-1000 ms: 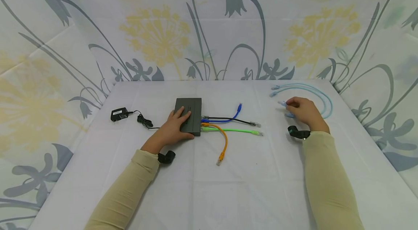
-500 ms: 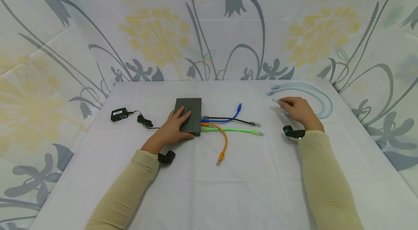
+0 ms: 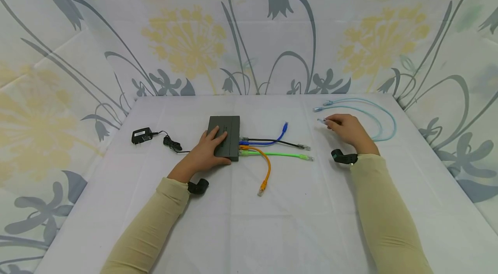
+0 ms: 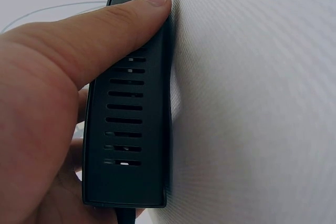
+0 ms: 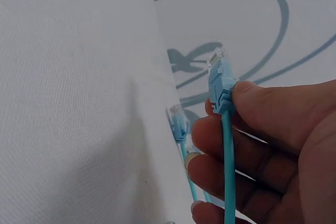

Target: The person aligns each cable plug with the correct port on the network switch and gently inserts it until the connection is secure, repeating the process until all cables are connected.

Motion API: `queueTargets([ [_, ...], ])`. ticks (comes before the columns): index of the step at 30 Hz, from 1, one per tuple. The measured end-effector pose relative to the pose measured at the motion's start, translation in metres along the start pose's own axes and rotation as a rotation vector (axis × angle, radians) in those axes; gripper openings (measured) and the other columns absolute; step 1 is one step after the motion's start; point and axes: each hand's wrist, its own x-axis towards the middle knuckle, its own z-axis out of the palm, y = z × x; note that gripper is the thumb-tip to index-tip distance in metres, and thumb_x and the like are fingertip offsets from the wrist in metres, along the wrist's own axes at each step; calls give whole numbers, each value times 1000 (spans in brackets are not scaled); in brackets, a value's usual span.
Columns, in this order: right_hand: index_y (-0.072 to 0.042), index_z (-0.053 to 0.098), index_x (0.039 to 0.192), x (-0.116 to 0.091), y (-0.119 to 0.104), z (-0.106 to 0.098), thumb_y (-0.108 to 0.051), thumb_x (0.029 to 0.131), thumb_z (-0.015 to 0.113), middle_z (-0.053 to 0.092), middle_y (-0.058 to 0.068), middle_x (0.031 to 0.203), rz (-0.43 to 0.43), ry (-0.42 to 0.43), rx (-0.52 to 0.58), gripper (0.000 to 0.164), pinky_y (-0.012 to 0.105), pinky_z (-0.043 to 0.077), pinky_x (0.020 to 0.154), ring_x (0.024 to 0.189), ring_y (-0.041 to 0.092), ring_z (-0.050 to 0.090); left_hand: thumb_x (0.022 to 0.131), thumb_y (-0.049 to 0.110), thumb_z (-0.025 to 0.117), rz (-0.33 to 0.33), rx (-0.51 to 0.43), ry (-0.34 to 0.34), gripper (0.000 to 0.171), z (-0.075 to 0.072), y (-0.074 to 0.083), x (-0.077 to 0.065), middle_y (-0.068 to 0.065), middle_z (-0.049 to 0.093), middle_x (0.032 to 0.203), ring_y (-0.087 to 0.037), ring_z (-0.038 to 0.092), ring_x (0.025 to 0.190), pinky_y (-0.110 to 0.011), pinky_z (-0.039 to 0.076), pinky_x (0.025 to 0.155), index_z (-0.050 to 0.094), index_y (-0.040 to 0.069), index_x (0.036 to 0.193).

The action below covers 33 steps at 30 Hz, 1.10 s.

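Note:
A dark grey network switch [image 3: 232, 135] lies on the white table, with blue, black, orange and green Ethernet cables plugged into its right side. My left hand [image 3: 208, 151] holds it, fingers spread over the top. In the left wrist view the thumb [image 4: 118, 22] presses along its slotted side. My right hand [image 3: 348, 130] pinches a light blue Ethernet cable just behind its clear-tipped plug [image 5: 220, 80], between thumb and index finger. The cable runs down past the curled fingers. Behind them, another light blue plug [image 5: 179, 124] shows in the right wrist view.
A black power adapter [image 3: 142, 135] lies left of the switch, its bundled cord [image 3: 171, 143] leading under the left hand. Free ends of the green cable [image 3: 278, 154], orange cable [image 3: 269, 170] and black cable [image 3: 289, 144] point away from the switch. Light blue cable loops [image 3: 394, 120] lie behind the right hand.
My right hand has moved left toward the switch with the pinched plug. A loose light blue plug behind it has slid left too. The left hand has stayed on the switch.

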Motion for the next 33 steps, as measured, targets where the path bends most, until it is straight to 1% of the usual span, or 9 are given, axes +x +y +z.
queueTargets([
  [8,-4,62,126,2,-9,6,-35,103,46,67,17,109,-24,-24,-7,42,44,45,84,97,30,57,81,50,75,0,-1,0,97,-1,0,0,-13,2,164,-49,-1,147,-64,27,111,22,18,156],
  [19,-5,64,123,6,-16,14,-33,102,48,68,14,106,-46,-34,-34,38,38,44,78,90,26,56,80,50,75,-1,-2,2,98,0,-1,1,-13,2,164,-49,-1,147,-64,26,111,22,19,156],
  [26,-5,64,123,7,-21,19,-30,102,49,68,13,105,-49,-48,-31,35,39,44,79,90,26,55,80,51,75,5,6,2,98,1,-1,0,-14,3,164,-50,0,147,-65,27,110,22,18,156],
  [33,-5,65,121,9,-27,24,-28,101,52,69,12,104,-73,-46,-36,33,37,44,77,86,25,55,80,51,75,-4,0,4,97,2,-2,2,-11,1,165,-48,-2,148,-63,26,112,21,20,156],
])
